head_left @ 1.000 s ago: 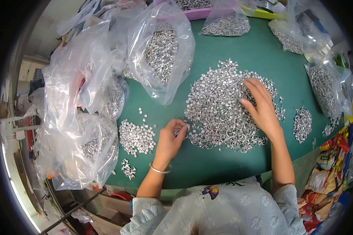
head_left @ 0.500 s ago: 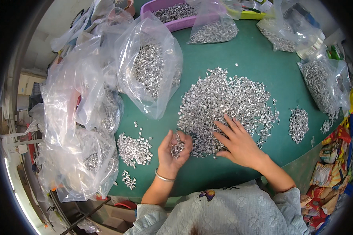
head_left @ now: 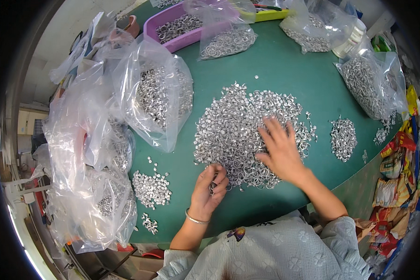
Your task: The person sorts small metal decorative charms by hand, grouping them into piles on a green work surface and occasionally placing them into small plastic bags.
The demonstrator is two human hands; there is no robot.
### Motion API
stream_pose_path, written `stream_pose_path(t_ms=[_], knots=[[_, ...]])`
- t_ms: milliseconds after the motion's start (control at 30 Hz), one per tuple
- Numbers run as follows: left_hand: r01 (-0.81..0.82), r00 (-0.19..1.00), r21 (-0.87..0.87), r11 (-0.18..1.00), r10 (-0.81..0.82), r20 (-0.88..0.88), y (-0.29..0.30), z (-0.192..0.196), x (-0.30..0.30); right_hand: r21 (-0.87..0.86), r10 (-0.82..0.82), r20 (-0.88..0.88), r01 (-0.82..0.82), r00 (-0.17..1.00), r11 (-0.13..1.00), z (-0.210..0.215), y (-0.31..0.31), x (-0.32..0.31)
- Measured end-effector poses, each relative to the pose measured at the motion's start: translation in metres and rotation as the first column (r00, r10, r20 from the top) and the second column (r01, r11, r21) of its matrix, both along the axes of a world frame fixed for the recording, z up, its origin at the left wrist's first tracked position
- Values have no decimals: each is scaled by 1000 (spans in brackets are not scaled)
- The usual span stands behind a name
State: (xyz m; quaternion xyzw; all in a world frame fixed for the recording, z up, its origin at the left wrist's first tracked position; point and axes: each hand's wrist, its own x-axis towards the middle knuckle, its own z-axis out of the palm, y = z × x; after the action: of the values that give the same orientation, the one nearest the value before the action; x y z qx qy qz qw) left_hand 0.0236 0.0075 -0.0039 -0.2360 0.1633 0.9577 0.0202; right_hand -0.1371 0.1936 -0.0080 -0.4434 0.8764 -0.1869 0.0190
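A broad pile of small silver metal rings and ring-like parts [head_left: 233, 135] covers the middle of the green tabletop. At its near edge my left hand [head_left: 208, 192], with a bangle on the wrist, is curled around a few metal rings [head_left: 213, 179]. The fingers partly hide these rings. My right hand [head_left: 283, 151] lies over the right part of the pile, palm down and fingers spread, touching the loose pieces. To the left of my left hand is a smaller heap of little silver pieces [head_left: 151, 190], with a tiny cluster of curved pieces [head_left: 149, 224] nearer me.
Clear plastic bags of metal parts [head_left: 154, 95] crowd the left side. A purple tray [head_left: 172, 45] and another filled bag [head_left: 228, 42] stand at the back. On the right lie a small heap [head_left: 343, 139] and a full bag [head_left: 371, 84]. Colourful packaging [head_left: 392, 186] sits beyond the right edge.
My right hand has moved farther up over the pile, fingers still spread. My left hand has turned and closed more around its rings. The whole view has shifted slightly.
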Motion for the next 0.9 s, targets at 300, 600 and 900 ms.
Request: stream_pose_path(t_ms=[300, 600, 900], knots=[[16, 999, 58, 998, -19, 47, 6, 4, -7, 3, 286, 228, -294, 931, 956, 13, 17, 50], [-114, 971, 196, 974, 68, 230, 15, 20, -10, 17, 416, 180, -426, 891, 905, 4, 41, 66], [212, 971, -213, 954, -181, 155, 28, 7, 12, -167, 198, 117, -177, 973, 970, 12, 41, 52]])
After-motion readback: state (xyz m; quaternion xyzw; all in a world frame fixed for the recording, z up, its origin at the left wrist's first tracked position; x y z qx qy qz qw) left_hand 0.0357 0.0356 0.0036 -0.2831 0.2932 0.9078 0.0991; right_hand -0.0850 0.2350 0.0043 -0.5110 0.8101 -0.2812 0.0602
